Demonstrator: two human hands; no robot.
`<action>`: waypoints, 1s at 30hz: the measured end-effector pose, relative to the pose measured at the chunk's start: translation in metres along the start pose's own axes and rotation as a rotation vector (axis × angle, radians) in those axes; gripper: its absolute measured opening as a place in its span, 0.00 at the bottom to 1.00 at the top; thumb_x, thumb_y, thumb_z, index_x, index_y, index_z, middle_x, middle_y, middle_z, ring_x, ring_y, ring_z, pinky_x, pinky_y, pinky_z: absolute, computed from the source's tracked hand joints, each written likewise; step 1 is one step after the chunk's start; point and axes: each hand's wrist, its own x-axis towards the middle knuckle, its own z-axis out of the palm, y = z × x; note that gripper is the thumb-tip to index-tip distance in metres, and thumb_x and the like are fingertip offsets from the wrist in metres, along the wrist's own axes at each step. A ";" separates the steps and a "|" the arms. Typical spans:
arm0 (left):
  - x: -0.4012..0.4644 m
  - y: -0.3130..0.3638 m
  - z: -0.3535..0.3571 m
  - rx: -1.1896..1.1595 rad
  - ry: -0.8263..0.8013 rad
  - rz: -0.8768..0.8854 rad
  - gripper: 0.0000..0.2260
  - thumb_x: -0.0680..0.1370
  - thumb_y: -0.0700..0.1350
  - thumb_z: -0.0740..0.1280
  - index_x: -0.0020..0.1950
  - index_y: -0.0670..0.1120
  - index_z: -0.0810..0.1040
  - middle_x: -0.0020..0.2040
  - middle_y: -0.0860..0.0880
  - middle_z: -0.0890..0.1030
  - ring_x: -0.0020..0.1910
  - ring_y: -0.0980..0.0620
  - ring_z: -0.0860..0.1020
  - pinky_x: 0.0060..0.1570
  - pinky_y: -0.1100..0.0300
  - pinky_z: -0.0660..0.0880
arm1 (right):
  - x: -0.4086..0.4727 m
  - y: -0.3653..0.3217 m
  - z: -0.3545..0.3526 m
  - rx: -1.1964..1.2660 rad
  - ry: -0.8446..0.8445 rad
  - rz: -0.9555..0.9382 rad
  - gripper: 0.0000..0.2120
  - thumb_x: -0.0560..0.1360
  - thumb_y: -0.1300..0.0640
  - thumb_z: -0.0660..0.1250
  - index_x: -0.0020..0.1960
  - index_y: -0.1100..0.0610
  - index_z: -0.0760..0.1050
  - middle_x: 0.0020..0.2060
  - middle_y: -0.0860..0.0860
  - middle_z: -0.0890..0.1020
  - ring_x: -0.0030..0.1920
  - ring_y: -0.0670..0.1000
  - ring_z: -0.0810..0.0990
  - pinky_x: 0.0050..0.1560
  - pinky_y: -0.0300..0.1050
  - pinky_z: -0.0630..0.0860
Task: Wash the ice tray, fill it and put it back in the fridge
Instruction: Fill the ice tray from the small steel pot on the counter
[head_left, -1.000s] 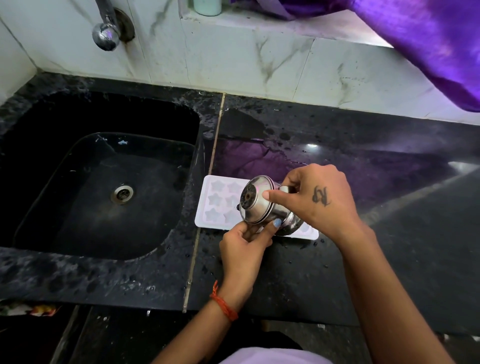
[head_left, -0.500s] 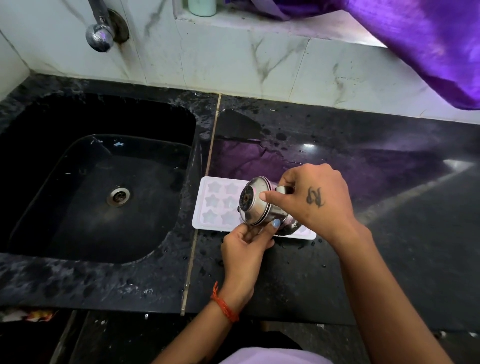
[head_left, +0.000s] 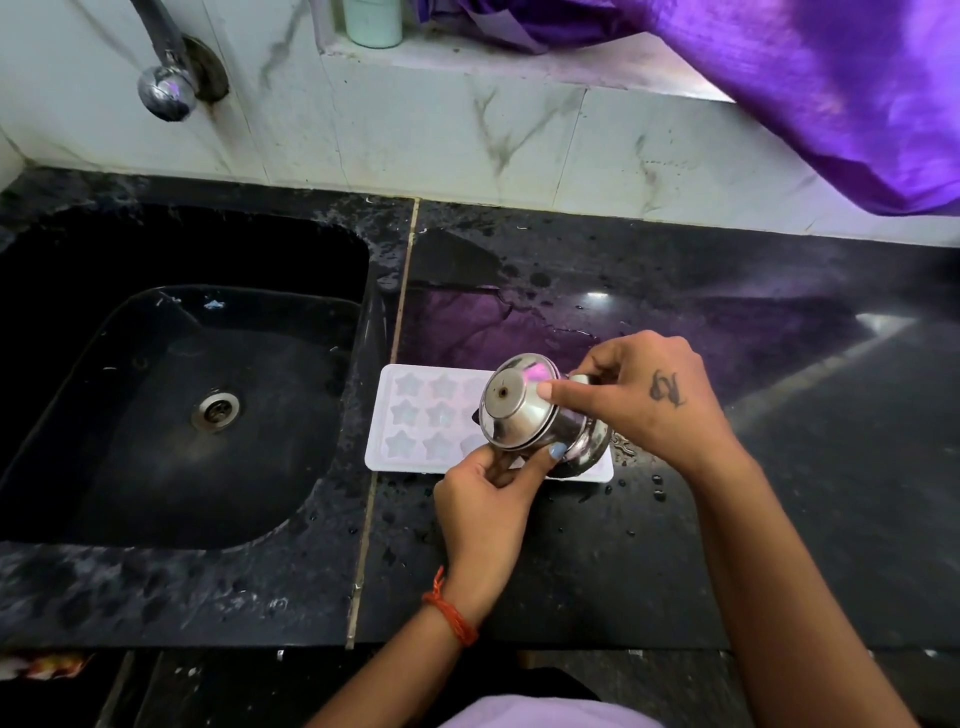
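Observation:
A white ice tray with star-shaped cells lies flat on the black counter, just right of the sink. A small steel pot is tipped on its side above the tray's right half, its lid facing left. My right hand grips the pot from the right, with its index finger lying across the lid. My left hand holds the pot's lower rim from below, thumb against the metal. The tray's right cells are hidden behind the pot.
A black sink with a steel drain fills the left. A tap sticks out of the marble wall above it. Purple cloth hangs at the upper right. A pale cup stands on the ledge. Water drops dot the counter.
The pot has tilted a little further over the tray, with its lid turned more upward. Both hands keep their hold. The view has shifted slightly.

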 end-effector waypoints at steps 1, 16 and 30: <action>0.000 -0.001 0.002 -0.020 -0.008 -0.015 0.16 0.58 0.61 0.75 0.39 0.52 0.84 0.38 0.54 0.86 0.42 0.54 0.84 0.50 0.45 0.80 | -0.001 0.000 -0.001 -0.009 0.000 0.001 0.18 0.66 0.41 0.73 0.32 0.55 0.79 0.23 0.48 0.77 0.29 0.48 0.75 0.31 0.41 0.68; -0.012 -0.005 0.019 -0.211 -0.076 -0.151 0.11 0.65 0.46 0.76 0.44 0.42 0.83 0.40 0.47 0.86 0.40 0.53 0.84 0.50 0.49 0.80 | -0.013 -0.004 -0.004 -0.211 0.041 -0.007 0.21 0.69 0.40 0.70 0.32 0.58 0.76 0.26 0.51 0.78 0.31 0.51 0.77 0.28 0.39 0.64; -0.011 -0.010 0.020 -0.059 -0.052 -0.067 0.16 0.57 0.63 0.75 0.38 0.54 0.85 0.38 0.51 0.86 0.43 0.49 0.84 0.50 0.42 0.79 | -0.017 0.010 -0.003 -0.135 0.060 -0.001 0.19 0.68 0.40 0.71 0.35 0.56 0.79 0.29 0.52 0.81 0.33 0.51 0.78 0.34 0.43 0.71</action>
